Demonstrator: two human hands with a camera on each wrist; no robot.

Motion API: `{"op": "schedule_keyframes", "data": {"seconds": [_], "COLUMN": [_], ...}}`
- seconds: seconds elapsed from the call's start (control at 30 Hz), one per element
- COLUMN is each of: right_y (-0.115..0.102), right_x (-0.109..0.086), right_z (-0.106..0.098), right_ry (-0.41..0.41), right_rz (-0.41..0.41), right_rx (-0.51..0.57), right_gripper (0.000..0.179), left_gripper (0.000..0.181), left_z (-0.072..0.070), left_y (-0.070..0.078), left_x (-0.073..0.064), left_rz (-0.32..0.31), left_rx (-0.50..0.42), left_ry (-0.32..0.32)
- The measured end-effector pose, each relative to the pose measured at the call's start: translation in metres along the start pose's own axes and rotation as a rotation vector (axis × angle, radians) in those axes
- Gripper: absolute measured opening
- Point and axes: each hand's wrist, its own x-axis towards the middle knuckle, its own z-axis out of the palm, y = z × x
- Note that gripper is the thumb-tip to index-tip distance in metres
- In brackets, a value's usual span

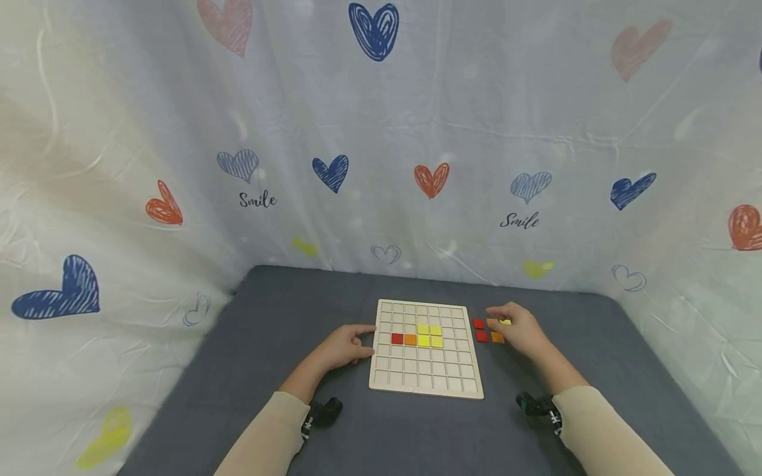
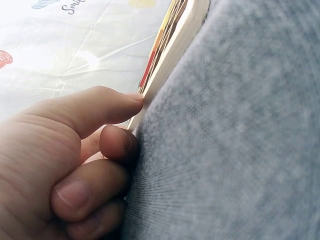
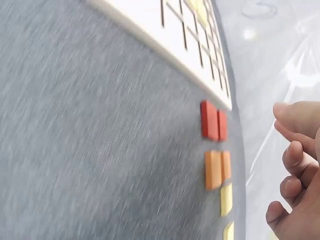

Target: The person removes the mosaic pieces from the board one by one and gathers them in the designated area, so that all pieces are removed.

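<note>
A pale wooden grid board [image 1: 425, 391] lies on the dark cloth. Set in its cells are a red tile [image 1: 397, 339], an orange tile [image 1: 410, 340] and several yellow tiles [image 1: 423, 340]. My left hand [image 1: 340, 346] touches the board's left edge with index finger and thumb; its other fingers are bent. Over the loose tiles right of the board hovers my right hand [image 1: 519, 328], fingers loosely bent, no tile visible in it. The right wrist view shows two red tiles [image 3: 209, 120], two orange tiles [image 3: 213, 170] and two yellow tiles [image 3: 226, 200] below the hand.
A dark grey cloth [image 1: 286, 297] covers the table. Behind it and at both sides hangs a white curtain [image 1: 381, 119] printed with hearts. Black devices are strapped to both wrists, the left one [image 1: 326, 411] and the right one [image 1: 534, 404].
</note>
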Motion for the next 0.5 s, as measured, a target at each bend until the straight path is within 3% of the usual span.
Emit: {"op": "schedule_keyframes", "data": {"seconds": [0.2,0.5], "right_y": [-0.018,-0.045], "right_x": [0.010,0.021], "right_z": [0.010,0.029], "right_ry": [-0.016,-0.041], "right_rz": [-0.024,-0.074], "right_rx": [0.064,0.044], "right_gripper": [0.036,0.038], "left_gripper": [0.059,0.060], "left_z": [-0.001,0.000], "left_y": [0.001,-0.002], "left_x": [0.000,0.001], "left_rz": [-0.001,-0.008], "left_rx": [-0.003,-0.005], "left_ry": [0.003,0.000]}}
